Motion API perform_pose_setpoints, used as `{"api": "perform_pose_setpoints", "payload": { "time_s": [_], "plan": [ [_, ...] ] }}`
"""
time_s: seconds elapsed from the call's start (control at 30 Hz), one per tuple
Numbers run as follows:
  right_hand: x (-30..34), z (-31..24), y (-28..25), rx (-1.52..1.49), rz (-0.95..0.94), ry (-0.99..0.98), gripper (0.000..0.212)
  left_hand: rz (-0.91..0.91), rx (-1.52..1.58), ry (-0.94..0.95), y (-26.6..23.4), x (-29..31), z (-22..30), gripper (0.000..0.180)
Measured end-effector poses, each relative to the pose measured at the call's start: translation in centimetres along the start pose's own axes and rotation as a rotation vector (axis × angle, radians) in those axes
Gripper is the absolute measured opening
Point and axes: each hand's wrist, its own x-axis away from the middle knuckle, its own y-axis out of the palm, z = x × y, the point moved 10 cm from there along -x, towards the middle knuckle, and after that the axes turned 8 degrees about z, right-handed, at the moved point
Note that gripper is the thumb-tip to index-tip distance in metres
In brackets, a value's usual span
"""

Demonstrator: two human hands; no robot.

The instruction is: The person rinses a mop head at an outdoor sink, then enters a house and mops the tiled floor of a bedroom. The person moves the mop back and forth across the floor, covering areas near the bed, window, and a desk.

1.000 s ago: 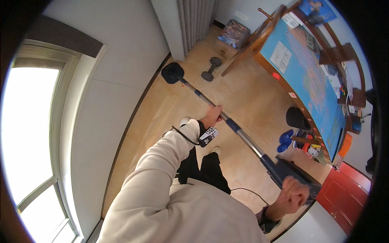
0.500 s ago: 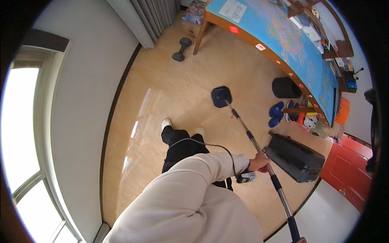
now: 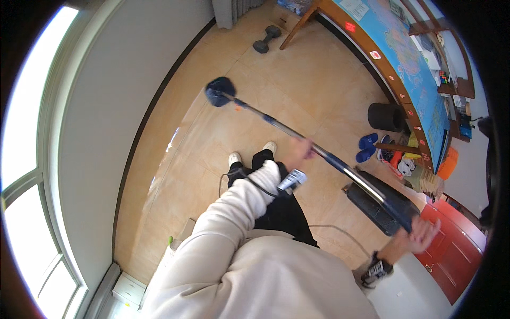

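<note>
While the left hand [image 3: 300,149] clasps a mop [image 3: 334,161], right hand [image 3: 423,234] blurred, grip unclear, glossy floor [image 3: 308,80], red door [image 3: 449,252].

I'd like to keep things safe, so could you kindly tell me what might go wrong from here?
The pole crosses in front of the black case in this view and might knock it. The cable leading toward the right hand could snag. The mop head might bump the dumbbell if pushed toward it.

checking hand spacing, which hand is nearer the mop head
Left. Left hand: on the pole partway up from the mop head. Right hand: at the pole's far end.
</note>
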Motion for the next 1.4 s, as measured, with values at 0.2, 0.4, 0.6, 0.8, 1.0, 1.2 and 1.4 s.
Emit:
{"api": "perform_pose_setpoints", "payload": {
  "time_s": [0.2,0.4,0.6,0.8,1.0,1.2,1.4],
  "plan": [
    [10.7,9.6,13.3,-0.32,-0.283,0.489,0.01,0.319,0.296,0.09,-21.2,0.6,2.8,0.018],
    [16.7,7.7,16.9,-0.422,-0.717,0.538,0.006,0.434,0.456,-0.002,-28.8,4.6,-4.5,0.011],
    [11.8,1.6,2.6,-0.34,-0.655,0.293,0.008,0.377,0.351,0.067,-17.0,5.9,-12.1,0.008],
    [9.8,-10.0,-20.0,0.05,-0.264,0.064,0.016,0.085,0.011,0.074,4.9,11.0,-20.9,0.014],
    [13.1,-17.9,-28.7,0.177,-0.006,-0.157,0.005,-0.407,0.148,-0.204,20.6,15.9,-30.4,0.011],
    [11.3,-17.9,-29.9,-0.236,0.079,-0.18,0.006,-0.269,0.185,-0.179,19.0,16.4,-31.6,0.013],
    [11.4,-11.2,-24.2,-0.168,-0.158,0.007,0.008,-0.066,0.299,0.123,4.5,14.6,-24.2,0.015]
  ]
}}
